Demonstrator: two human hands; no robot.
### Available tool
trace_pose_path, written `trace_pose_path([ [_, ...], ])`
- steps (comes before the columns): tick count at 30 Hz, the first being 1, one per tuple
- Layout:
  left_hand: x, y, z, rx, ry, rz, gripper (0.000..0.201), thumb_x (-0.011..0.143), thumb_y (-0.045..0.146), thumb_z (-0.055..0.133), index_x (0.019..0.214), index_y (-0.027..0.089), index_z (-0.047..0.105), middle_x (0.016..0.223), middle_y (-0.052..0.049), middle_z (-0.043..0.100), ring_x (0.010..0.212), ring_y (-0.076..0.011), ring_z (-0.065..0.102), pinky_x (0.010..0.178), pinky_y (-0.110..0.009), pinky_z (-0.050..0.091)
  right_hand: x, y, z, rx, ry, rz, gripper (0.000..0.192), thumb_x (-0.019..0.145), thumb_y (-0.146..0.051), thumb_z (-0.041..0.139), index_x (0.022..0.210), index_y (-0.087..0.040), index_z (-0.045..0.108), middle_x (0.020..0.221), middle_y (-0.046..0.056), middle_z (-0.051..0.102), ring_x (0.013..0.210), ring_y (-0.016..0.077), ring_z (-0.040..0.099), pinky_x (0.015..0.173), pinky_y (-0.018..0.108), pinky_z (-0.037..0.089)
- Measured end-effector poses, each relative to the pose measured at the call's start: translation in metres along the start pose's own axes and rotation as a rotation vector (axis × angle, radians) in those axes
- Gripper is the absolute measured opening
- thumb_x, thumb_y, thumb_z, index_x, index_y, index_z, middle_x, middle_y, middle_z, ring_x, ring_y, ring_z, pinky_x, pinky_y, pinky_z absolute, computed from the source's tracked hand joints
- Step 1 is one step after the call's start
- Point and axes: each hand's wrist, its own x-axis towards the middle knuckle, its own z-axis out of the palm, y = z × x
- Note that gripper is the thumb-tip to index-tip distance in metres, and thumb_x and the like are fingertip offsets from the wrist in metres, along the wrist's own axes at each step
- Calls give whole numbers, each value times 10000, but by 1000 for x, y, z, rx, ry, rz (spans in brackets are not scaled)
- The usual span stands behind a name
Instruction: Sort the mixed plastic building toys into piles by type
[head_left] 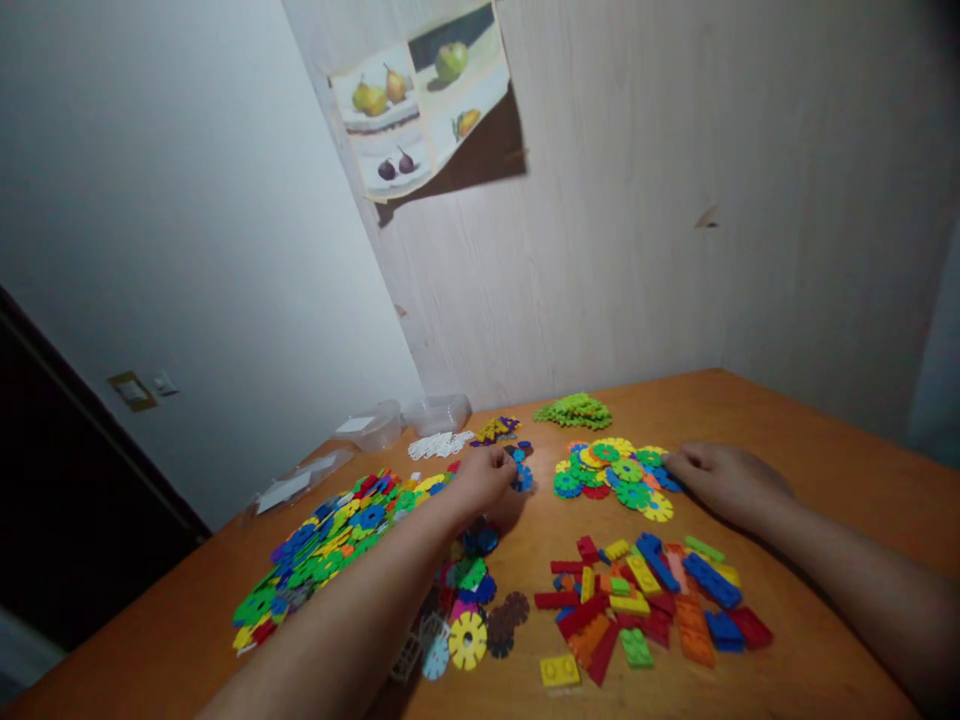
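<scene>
Left hand point(487, 478) curled over small blue discs point(521, 470) at mid-tabletop point(825, 440), fingers closed on one; its orientation hidden by the fingers. Right hand point(724, 478) rests palm-down, fingers loosely bent, fingertips touching right edge of flat green-yellow disc cluster point(611, 470). Brick pile point(645, 600) lies nearer, between both forearms.

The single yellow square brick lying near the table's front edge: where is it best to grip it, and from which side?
Probably grip the yellow square brick across its two opposite side edges, coming from straight above. It lies flat with studs up, apart from the brick pile, so its sides look free.
</scene>
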Motion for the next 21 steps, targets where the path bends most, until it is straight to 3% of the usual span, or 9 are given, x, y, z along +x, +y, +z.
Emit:
trace_pose_path([
  [5,14,19,35,-205,-73,-88,195,822,194,544,630,175,519,578,32,463,536,-105,405,533,-247,306,-1,-1,0,8,14,-3,468,949,-587,416,744,-232,642,761,43,698,716,208,618,592,287,321],
  [12,23,27,56,-300,-144,-120,118,734,160,604,622,154,569,553,16,493,494,-102,395,509,-252,305,-2,-3,-2,14,10,2,490,950,-604,399,730,-228,623,737,35,675,701,198,605,579,283,307],
  [17,20,24,49,-348,-154,-89,91,745,141,597,662,155,564,579,24,507,516,-93,434,514,-228,315,-1,-3,-2,54,39,-8,484,944,-597,408,716,-222,612,710,34,674,694,196,604,585,280,316],
  [21,3,14,19,-366,-126,-67,71,783,231,623,791,171,586,644,22,547,597,-112,523,548,-212,360,-1,-3,-3,48,16,8,491,941,-611,400,716,-230,615,730,38,679,714,210,614,591,292,328],
])
